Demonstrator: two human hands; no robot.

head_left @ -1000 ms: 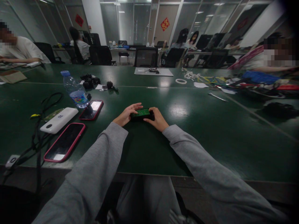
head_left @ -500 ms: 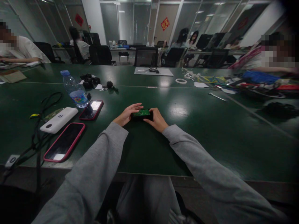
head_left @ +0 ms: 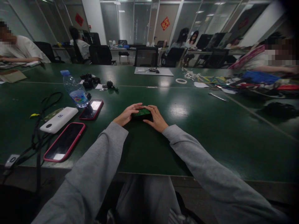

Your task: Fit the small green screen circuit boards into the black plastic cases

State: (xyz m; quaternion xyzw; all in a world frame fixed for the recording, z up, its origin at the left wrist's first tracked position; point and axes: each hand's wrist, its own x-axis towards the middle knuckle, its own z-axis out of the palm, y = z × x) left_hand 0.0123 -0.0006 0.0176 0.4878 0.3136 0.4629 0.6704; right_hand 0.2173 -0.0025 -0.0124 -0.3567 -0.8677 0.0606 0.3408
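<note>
Between my hands, on the green table, is a small black case with a green circuit board facing up in it. My left hand grips the left end, its fingers reaching along the far edge and partly over the board. From the right, my right hand holds the other end. Its thumb rests at the near side, and its fingers bend over the board's far right corner. The fingers cover parts of the board and case.
Left of my hands lie two red-edged phones, a white power bank, black cables and a water bottle. Farther off are black parts, a grey board, a white ring, a wrench and tangled wires.
The fingers of my right hand have moved from the case's right end leftward over the board's far corner. My left hand is nearly unchanged.
</note>
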